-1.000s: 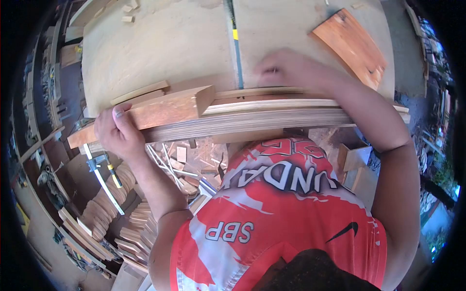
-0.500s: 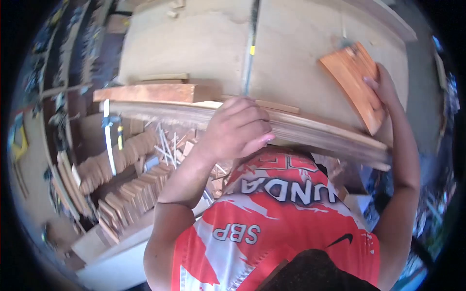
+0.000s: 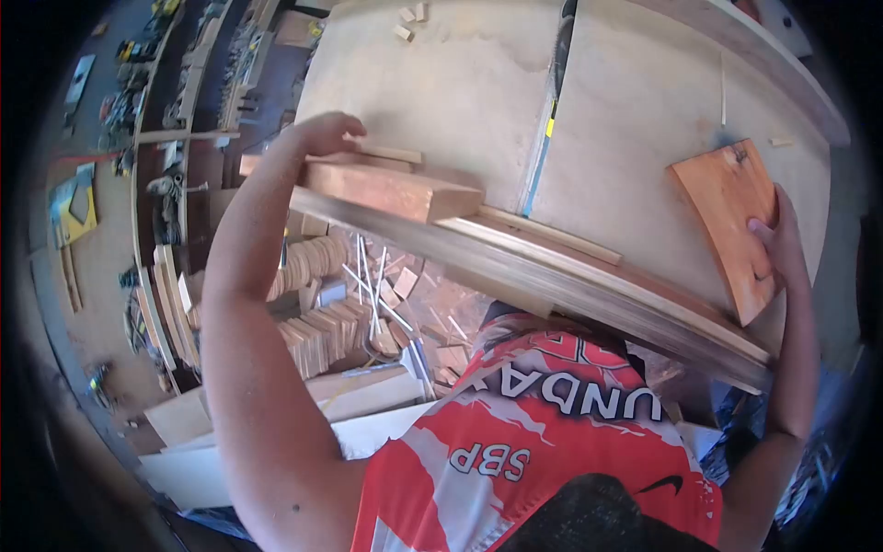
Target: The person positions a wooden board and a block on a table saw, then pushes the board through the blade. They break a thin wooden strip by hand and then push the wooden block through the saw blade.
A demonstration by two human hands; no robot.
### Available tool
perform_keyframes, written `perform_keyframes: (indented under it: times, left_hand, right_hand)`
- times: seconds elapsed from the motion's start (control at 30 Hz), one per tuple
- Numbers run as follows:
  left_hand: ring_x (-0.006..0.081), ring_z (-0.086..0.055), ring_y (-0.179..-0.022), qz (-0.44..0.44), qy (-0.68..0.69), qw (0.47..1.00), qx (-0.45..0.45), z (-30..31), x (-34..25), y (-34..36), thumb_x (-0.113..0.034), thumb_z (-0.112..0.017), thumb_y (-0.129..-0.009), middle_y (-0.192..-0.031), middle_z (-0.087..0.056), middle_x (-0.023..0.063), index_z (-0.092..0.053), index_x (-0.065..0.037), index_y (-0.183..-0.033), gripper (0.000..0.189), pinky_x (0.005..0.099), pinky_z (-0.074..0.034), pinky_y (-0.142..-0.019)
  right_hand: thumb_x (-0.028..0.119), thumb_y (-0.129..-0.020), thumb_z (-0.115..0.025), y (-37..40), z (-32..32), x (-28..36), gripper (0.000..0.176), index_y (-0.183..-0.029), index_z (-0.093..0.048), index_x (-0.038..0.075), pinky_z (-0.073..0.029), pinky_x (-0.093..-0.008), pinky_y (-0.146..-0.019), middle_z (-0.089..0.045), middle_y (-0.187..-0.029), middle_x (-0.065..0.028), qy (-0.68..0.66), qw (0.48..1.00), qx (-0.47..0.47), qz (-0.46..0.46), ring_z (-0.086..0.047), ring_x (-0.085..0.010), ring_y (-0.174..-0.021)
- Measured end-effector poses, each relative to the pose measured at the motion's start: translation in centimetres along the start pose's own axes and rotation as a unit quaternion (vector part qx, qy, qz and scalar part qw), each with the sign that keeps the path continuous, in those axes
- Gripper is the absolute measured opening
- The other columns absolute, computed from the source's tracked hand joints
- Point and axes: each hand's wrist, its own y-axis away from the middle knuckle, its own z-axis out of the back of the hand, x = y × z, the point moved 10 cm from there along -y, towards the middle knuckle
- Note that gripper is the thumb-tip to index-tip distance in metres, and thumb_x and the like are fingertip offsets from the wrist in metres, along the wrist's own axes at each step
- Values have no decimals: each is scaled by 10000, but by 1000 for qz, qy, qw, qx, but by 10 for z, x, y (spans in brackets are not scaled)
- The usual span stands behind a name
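Observation:
My left hand [image 3: 331, 134] is at the far end of a thick wooden block [image 3: 395, 189], its loosely curved fingers just above thin wooden strips [image 3: 391, 154] behind the block. Nothing shows between those fingers. On the right, my right hand [image 3: 780, 237] grips the outer edge of a curved orange-brown board [image 3: 727, 221], thumb on its upper face and the other fingers mostly hidden. The board lies tilted over the plywood table [image 3: 635, 120].
A saw blade and slot [image 3: 549, 120] cross the table. Small offcuts [image 3: 403, 33] lie at its far side. A long wooden rail [image 3: 589, 276] runs along the near edge. Stacked wood pieces [image 3: 322, 336] and scraps sit below left, near tool shelves [image 3: 189, 83].
My left hand has moved from the rail in front of me out to the left, by the block. My right hand still grips the curved board. The whole view has shifted.

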Motion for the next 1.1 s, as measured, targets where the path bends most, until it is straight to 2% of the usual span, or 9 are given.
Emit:
perform_keyframes:
  times: [0.13, 0.33, 0.43, 0.6, 0.67, 0.73, 0.83, 0.93, 1.1]
  left_hand:
    - [290, -622, -1129, -52, 72, 990, 112, -41, 10, -38, -286, -784, -832, -1222, -662, 161, -620, -79, -1314, 550, 387, -487, -1012]
    - [294, -621, -1069, -53, -39, 980, 190, -44, -12, -43, -277, -807, -810, -1169, -654, 145, -628, -38, -1049, 382, 421, -501, -879]
    - [315, -645, -940, -104, -53, 979, 166, -50, -10, -46, -271, -804, -804, -1008, -673, 151, -585, -24, -950, 362, 446, -488, -783]
    - [353, -649, -742, -128, 39, 989, -61, 54, -83, -13, -165, -723, -888, -786, -659, 177, -596, -26, -1017, 228, 439, -471, -686]
    - [366, -653, -754, -134, 53, 986, -86, 76, -133, 3, -148, -707, -897, -801, -666, 180, -603, -28, -1037, 212, 440, -469, -683]
    - [385, -657, -807, -315, 28, 938, -139, 87, -209, 22, -147, -704, -885, -851, -679, 173, -613, -37, -1078, 240, 445, -493, -701]
    - [383, -660, -852, -348, -22, 916, -200, 85, -295, 34, -135, -700, -874, -923, -689, 160, -620, -51, -1089, 244, 455, -519, -726]
    - [376, -651, -929, -304, -14, 932, -199, 76, -350, 41, -143, -692, -877, -1049, -678, 150, -630, -71, -1117, 258, 480, -529, -781]
    - [379, -621, -1090, -277, 54, 909, -307, 64, -385, 64, -174, -673, -911, -1221, -638, 161, -623, -75, -1234, 342, 458, -518, -896]
  right_hand:
    - [120, -857, -752, 8, -2, -5, 814, -1526, -312, -26, -293, -379, -1199, -472, -1470, -190, -21, 1000, 4, 22, -415, -273, -1407]
    - [250, -847, -789, 6, 1, -8, 887, -1536, -301, -21, -272, -379, -1207, -464, -1482, -185, 0, 1000, 25, 12, -397, -268, -1424]
    - [256, -840, -797, 6, 2, -16, 899, -1537, -301, -19, -272, -382, -1209, -451, -1492, -188, -6, 999, 36, 8, -395, -268, -1426]
    - [202, -854, -790, -1, 29, -37, 764, -1485, -413, -7, -358, -399, -1170, -517, -1446, -198, 120, 991, -57, 26, -458, -255, -1381]
    - [166, -901, -738, 11, -20, 106, 621, -1451, -483, 30, -381, -391, -1154, -567, -1406, -160, 83, 993, -71, 48, -488, -240, -1355]
    - [209, -961, -678, 40, -75, 234, 473, -1399, -555, 82, -386, -381, -1138, -608, -1383, -71, 123, 978, -36, 165, -524, -203, -1313]
    - [215, -951, -674, 67, -141, 315, 458, -1376, -572, 79, -439, -384, -1057, -640, -1302, -153, 26, 955, 113, 272, -584, -303, -1223]
    - [205, -954, -665, 76, -169, 289, 405, -1325, -604, 53, -481, -392, -990, -677, -1192, -169, 46, 949, 218, 224, -619, -338, -1130]
    - [116, -946, -639, 99, -91, 160, 315, -1243, -645, 9, -521, -383, -898, -681, -1150, -195, -17, 966, 238, 101, -651, -341, -1043]
